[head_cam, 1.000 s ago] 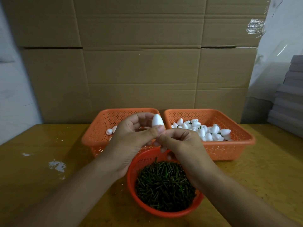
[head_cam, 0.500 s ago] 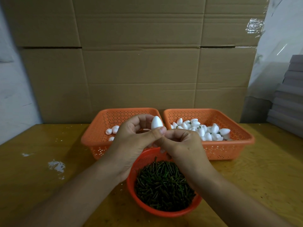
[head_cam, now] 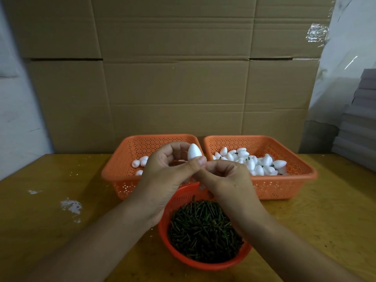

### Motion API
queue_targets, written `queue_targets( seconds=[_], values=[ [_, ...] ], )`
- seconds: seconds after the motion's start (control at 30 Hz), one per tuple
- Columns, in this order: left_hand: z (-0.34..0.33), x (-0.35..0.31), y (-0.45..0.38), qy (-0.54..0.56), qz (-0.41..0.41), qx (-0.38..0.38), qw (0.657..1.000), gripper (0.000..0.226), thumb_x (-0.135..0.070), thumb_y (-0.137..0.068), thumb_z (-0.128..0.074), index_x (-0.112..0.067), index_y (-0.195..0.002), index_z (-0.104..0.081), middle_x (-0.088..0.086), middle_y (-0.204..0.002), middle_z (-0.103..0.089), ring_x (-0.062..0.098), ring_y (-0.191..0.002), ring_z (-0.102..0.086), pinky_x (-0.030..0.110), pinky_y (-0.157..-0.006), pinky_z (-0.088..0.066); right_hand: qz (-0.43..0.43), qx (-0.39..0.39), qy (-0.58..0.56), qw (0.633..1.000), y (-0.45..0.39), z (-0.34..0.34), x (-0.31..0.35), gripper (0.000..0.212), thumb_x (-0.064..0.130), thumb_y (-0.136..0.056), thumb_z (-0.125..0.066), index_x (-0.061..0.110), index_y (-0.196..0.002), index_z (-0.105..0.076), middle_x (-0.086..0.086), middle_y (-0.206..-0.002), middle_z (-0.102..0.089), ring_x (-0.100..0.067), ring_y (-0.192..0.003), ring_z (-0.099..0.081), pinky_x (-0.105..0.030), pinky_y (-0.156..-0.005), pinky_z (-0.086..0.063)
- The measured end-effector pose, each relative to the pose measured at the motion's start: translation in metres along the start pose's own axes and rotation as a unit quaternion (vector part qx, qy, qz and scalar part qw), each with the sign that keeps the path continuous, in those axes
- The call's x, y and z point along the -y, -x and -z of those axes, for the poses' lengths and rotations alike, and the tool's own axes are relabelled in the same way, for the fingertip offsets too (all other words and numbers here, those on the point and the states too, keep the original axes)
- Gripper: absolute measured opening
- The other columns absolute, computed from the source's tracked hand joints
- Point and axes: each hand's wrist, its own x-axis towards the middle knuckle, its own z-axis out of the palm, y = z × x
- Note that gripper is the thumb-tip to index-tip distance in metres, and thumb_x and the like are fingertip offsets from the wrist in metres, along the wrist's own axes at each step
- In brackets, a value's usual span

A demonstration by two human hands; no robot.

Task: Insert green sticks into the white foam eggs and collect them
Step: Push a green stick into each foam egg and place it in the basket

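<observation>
My left hand (head_cam: pixel 168 171) holds a white foam egg (head_cam: pixel 194 152) upright between thumb and fingers, pointed end up. My right hand (head_cam: pixel 225 178) is curled just below the egg, fingertips against my left thumb; whatever it pinches is hidden. Both hands hover over a round orange basket (head_cam: pixel 203 263) filled with green sticks (head_cam: pixel 203 226). Behind, the left orange basket (head_cam: pixel 120 159) holds a few white eggs (head_cam: pixel 140 162). The right orange basket (head_cam: pixel 284 184) holds a heap of eggs (head_cam: pixel 258 162), some showing green stick ends.
The baskets stand on a yellow wooden table (head_cam: pixel 50 210) with white smears (head_cam: pixel 71 206) at the left. A large cardboard wall (head_cam: pixel 173 78) rises behind the table. Grey stacked boards (head_cam: pixel 362 123) stand at the far right.
Both hands and the egg have stayed almost in place; the egg has sunk slightly toward my right fingertips.
</observation>
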Motion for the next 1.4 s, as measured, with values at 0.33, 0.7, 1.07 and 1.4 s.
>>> queue_targets(
  seconds=[0.33,0.7,1.07,1.4],
  values=[
    [0.011,-0.005,-0.012,0.030,0.057,-0.055,0.996,0.019,-0.038,-0.094,-0.064,-0.019,-0.098,-0.066,-0.007,-0.078,-0.067,0.010,-0.072,-0.066,0.022,-0.053,-0.049,-0.104,-0.037,0.015,0.994,-0.019,0.022,0.002,0.022,0.015,-0.092,-0.061,0.010,-0.074,-0.072,-0.006,-0.067,-0.066,-0.012,-0.055,-0.054,-0.020,-0.044,-0.041],
    [0.045,-0.012,-0.035,0.093,0.084,-0.129,0.984,0.017,-0.016,-0.096,-0.049,-0.017,-0.095,-0.066,0.000,-0.087,-0.062,0.008,-0.059,-0.064,0.021,-0.047,-0.048,-0.171,-0.177,0.008,0.969,-0.053,0.083,-0.001,0.017,0.020,-0.094,-0.056,0.010,-0.100,-0.068,0.000,-0.073,-0.075,-0.008,-0.053,-0.066,-0.024,-0.048,-0.047],
    [0.079,0.007,-0.061,-0.146,0.046,-0.170,0.974,0.020,-0.016,-0.097,-0.052,-0.026,-0.095,-0.069,-0.001,-0.100,-0.067,0.015,-0.081,-0.065,0.029,-0.064,-0.051,-0.123,0.188,0.240,0.944,-0.026,0.045,0.006,0.012,0.017,-0.096,-0.062,0.019,-0.105,-0.071,-0.005,-0.097,-0.075,-0.006,-0.076,-0.067,-0.021,-0.067,-0.053],
    [0.127,0.025,-0.113,-0.662,0.144,0.092,0.730,0.045,-0.032,-0.092,-0.068,-0.023,-0.135,-0.059,0.002,-0.142,-0.057,0.020,-0.123,-0.056,0.026,-0.094,-0.043,0.009,0.414,0.544,0.729,-0.012,0.034,-0.013,0.053,0.036,-0.091,-0.068,0.038,-0.141,-0.052,0.016,-0.146,-0.047,-0.006,-0.131,-0.045,-0.016,-0.097,-0.037]
  ],
)
